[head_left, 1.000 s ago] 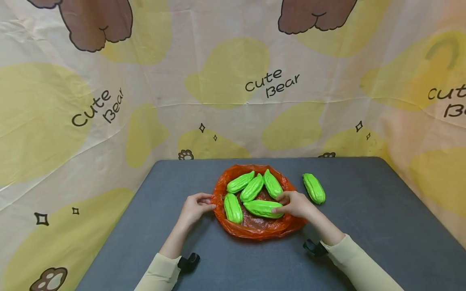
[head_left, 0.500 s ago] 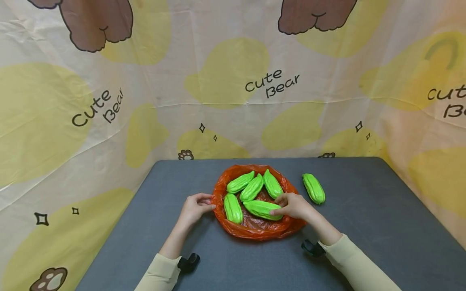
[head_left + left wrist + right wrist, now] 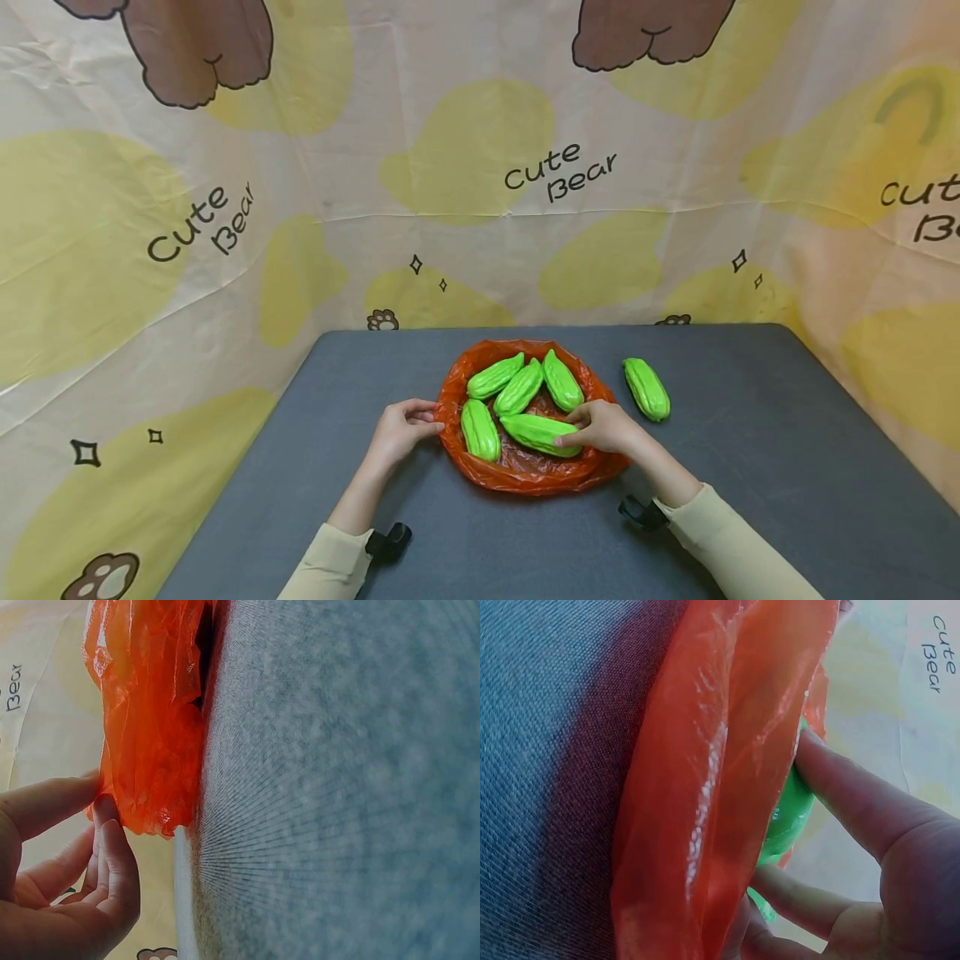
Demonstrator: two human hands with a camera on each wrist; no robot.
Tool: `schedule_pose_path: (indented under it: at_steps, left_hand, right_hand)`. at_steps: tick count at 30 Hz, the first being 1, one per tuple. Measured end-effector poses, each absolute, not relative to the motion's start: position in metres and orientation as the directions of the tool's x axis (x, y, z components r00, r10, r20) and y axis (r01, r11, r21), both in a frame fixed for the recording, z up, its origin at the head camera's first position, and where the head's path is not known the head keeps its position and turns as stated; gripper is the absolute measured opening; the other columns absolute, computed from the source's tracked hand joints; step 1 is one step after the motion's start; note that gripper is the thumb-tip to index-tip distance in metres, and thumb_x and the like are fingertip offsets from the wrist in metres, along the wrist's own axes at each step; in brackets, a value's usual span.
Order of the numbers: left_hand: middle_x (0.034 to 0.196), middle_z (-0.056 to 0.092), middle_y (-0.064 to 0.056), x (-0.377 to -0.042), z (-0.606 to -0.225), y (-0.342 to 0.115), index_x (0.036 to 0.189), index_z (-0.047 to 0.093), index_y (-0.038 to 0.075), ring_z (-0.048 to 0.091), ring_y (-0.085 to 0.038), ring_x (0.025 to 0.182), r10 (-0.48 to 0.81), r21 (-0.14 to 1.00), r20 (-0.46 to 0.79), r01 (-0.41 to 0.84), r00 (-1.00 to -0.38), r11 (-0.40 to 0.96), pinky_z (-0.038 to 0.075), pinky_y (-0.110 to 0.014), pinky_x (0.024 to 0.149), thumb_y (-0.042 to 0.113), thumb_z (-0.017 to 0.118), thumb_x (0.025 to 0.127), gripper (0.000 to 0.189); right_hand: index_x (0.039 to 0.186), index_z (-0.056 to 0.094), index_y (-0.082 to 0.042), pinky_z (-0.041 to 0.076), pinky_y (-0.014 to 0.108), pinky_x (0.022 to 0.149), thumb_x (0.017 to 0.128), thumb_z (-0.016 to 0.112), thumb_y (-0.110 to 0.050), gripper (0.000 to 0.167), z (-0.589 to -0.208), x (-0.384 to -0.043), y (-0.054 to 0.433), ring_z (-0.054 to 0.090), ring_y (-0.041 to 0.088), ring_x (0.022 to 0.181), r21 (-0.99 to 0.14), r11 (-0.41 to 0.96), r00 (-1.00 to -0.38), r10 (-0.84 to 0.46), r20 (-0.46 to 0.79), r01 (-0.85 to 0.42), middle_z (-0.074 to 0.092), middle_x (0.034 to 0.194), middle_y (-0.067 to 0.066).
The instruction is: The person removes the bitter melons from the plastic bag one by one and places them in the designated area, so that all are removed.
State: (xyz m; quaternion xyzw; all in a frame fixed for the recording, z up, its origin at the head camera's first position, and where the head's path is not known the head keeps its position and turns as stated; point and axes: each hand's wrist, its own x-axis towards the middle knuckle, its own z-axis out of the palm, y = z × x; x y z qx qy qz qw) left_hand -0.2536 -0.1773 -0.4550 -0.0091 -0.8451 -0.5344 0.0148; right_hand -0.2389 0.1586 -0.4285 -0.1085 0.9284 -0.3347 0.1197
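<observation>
A red plastic bag (image 3: pixel 517 482), its rim rolled open into a round, sits on the grey table with several green, ridged bitter melons inside. My left hand (image 3: pixel 403 432) pinches the bag's left rim between thumb and fingers, as the left wrist view shows with the bag's red film (image 3: pixel 154 742). Reaching over the right rim, my right hand (image 3: pixel 606 428) grips the right end of the front bitter melon (image 3: pixel 531 431), thumb in front and fingers behind. The right wrist view shows this green melon (image 3: pixel 789 814) between thumb and fingers, partly hidden by the bag wall.
One more bitter melon (image 3: pixel 647 389) lies on the table (image 3: pixel 757 450) to the right of the bag. Behind the table hangs a patterned cloth (image 3: pixel 465 150) with bears and lettering. Black wrist straps (image 3: pixel 388 542) stick out beside both sleeves.
My right hand has shifted slightly left, and the front bitter melon's right end has moved a little nearer and to the left. The left hand and the bag stay in place.
</observation>
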Motion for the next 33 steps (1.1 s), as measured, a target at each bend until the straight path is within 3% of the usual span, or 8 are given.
schedule_pose_path:
  at_steps: [9,19,33]
  left_hand:
    - [0.086,0.068,-0.011,-0.253,-0.455,-0.176,0.106,0.069,-0.001,0.063,-0.012,0.071,-0.007,0.904,0.024,0.018,-1.000,0.427,0.050,-0.023,0.065,0.006,0.079,0.074,0.035]
    - [0.083,0.067,-0.009,-0.253,-0.453,-0.175,0.105,0.069,0.001,0.063,-0.012,0.070,-0.013,0.901,0.019,0.011,-1.000,0.433,0.050,-0.023,0.065,0.005,0.079,0.074,0.033]
    - [0.086,0.068,-0.011,-0.251,-0.451,-0.175,0.106,0.069,-0.001,0.063,-0.014,0.073,-0.008,0.904,0.014,0.009,-1.000,0.427,0.052,-0.026,0.067,0.006,0.079,0.074,0.034]
  right_hand:
    - [0.108,0.071,-0.005,0.051,0.042,0.081,0.073,0.080,-0.039,0.049,-0.428,-0.238,0.159,0.063,0.028,0.099,-0.649,0.750,-0.950,-0.281,-0.135,-0.130,0.069,0.107,0.010]
    - [0.105,0.073,-0.010,0.051,0.037,0.076,0.073,0.080,-0.039,0.044,-0.424,-0.236,0.161,0.063,0.022,0.094,-0.654,0.746,-0.961,-0.253,-0.108,-0.123,0.071,0.100,0.005]
    - [0.107,0.072,-0.009,0.051,0.040,0.080,0.073,0.079,-0.042,0.048,-0.413,-0.231,0.166,0.063,0.026,0.098,-0.666,0.736,-0.969,-0.232,-0.082,-0.120,0.071,0.103,0.007]
